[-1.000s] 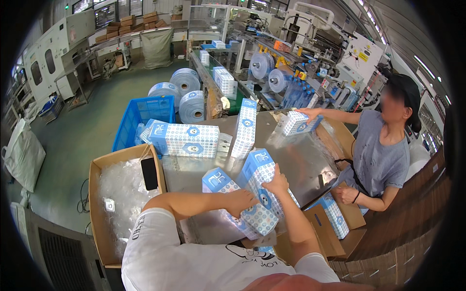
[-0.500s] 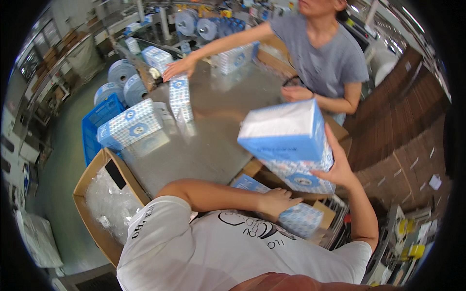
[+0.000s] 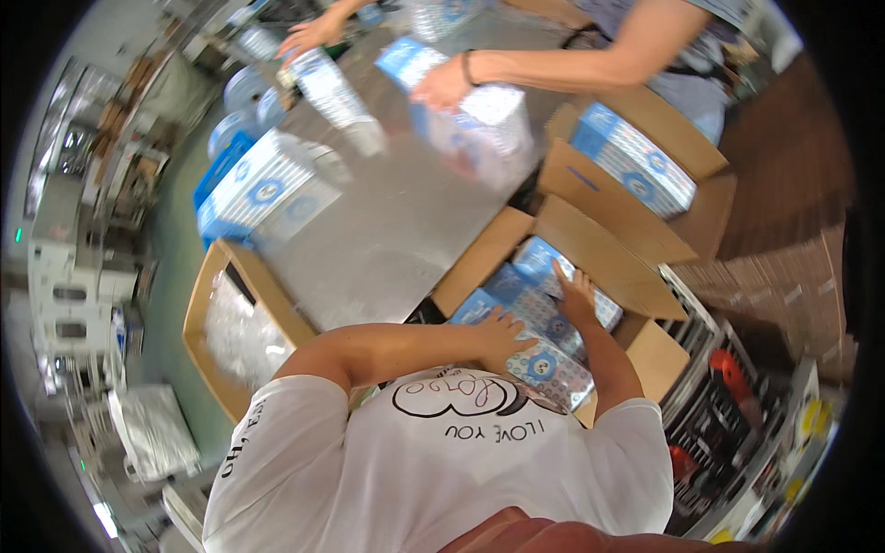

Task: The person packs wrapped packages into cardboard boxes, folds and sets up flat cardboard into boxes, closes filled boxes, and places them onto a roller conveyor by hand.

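Observation:
Several blue-and-white wrapped packs [image 3: 524, 300] stand side by side in an open cardboard carton [image 3: 608, 258] just in front of me. Flat on the nearest packs lies my left hand [image 3: 502, 339], its fingers spread. My right hand [image 3: 579, 300] reaches into the carton's right side, its fingers stretched over a pack [image 3: 606, 311] there. Neither hand is wrapped round anything. Part of the packs is hidden beneath my hands and forearms.
Across the metal table [image 3: 369, 244], a co-worker's hand [image 3: 444, 85] rests on blurred packs [image 3: 498, 109]; the other touches a standing pack [image 3: 336, 92]. A second carton [image 3: 599, 198] holds a pack [image 3: 636, 161]. At left are another pack [image 3: 267, 189] and a box of clear plastic [image 3: 240, 332].
The pack my right hand held up is now out of it, and that hand has come down into the carton. My left hand has shifted left. The co-worker's arm has reached across the table.

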`<state>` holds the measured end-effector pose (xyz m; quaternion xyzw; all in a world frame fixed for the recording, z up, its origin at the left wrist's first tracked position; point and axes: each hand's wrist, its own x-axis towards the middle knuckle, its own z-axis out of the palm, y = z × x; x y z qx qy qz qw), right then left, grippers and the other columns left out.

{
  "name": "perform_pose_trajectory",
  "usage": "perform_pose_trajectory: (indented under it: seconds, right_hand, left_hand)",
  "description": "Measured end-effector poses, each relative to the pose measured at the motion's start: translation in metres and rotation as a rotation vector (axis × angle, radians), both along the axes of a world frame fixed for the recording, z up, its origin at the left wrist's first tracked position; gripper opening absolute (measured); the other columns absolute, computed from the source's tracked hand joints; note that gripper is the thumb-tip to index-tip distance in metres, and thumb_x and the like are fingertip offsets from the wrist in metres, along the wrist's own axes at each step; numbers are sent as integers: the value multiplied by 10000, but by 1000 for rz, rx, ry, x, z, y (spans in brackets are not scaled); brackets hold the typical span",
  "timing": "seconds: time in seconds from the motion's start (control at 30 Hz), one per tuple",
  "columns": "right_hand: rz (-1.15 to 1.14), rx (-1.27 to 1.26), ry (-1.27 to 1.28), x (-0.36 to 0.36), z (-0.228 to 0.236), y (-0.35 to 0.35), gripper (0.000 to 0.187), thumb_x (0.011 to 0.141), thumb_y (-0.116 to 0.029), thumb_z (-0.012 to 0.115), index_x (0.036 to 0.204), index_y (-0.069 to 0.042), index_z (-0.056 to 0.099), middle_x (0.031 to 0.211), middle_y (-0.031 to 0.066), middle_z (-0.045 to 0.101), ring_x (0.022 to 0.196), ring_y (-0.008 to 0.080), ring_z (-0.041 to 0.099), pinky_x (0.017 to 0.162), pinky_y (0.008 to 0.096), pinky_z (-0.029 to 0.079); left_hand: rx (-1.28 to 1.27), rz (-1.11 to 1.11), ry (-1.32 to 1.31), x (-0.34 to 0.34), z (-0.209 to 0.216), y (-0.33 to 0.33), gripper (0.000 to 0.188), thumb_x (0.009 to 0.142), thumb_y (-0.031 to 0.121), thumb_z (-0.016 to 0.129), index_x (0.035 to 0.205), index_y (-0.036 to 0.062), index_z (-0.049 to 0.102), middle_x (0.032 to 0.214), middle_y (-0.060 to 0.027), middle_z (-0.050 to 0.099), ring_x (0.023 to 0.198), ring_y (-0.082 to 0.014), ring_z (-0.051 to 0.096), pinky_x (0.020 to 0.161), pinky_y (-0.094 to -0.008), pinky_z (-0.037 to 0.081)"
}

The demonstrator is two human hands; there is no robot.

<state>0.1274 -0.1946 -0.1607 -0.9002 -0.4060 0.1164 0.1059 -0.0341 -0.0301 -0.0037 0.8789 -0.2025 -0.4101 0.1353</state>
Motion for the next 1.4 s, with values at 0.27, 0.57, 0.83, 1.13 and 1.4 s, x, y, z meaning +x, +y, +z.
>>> perform_pose_trajectory:
  seconds: [0.27,0.57,0.83,1.13,1.4]
  right_hand:
    - [96,-286,62,22,-49,-13,1033,715,-173,748,1524,-195,105,1262,275,528,1211,406,486,1006,449,400]
    - [-252,-110,927,-81,85,67,511,965,-324,494,1309,54,488,1278,203,556,1200,278,506,994,336,383]
    - [181,128,584,-115,166,137,488,894,-115,620,1350,-50,458,1009,114,671,879,206,632,796,323,485]
    - [318,557,980,-180,220,180,434,911,-121,614,1314,-55,468,976,81,648,834,141,605,754,272,490]
    - [-3,854,1217,-196,251,176,566,933,-196,605,1417,-41,357,1275,138,516,943,191,633,743,299,546]
  left_hand:
    - [-418,1323,-1070,-122,75,122,364,850,194,638,1186,62,592,1115,-187,629,984,-350,610,848,-405,489]
    - [459,1927,-56,-391,-89,195,830,826,623,556,1452,141,304,1458,-240,297,1343,-435,271,1005,-575,338]
    - [389,2026,-393,-405,-74,186,449,944,415,500,1174,32,546,839,-233,667,779,-401,662,681,-478,528]
    - [-428,2374,-1179,-349,36,225,345,997,344,470,1064,31,600,725,-94,655,559,-126,588,486,-269,475]
    - [-1244,1920,-1056,-94,84,106,347,1006,342,464,1147,38,555,963,-52,626,809,-141,591,682,-293,489]
